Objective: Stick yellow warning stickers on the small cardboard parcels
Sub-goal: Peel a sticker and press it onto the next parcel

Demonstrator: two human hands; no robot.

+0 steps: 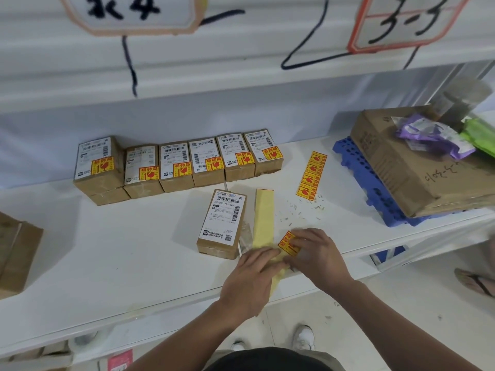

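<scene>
Right hand [318,253] pinches yellow warning sticker [288,243], red print; left hand [249,279] grips pale backing strip [263,218] beside white-labelled cardboard parcel [221,223].

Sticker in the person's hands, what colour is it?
The sticker is yellow with red print, best seen in the head view.

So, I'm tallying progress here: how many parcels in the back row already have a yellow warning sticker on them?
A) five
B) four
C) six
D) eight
C: six parcels stand side by side in the back row, each with a yellow sticker on its label. The lone parcel in front has none. The right hand pinches the next sticker, and the left hand holds the backing strip.
</scene>
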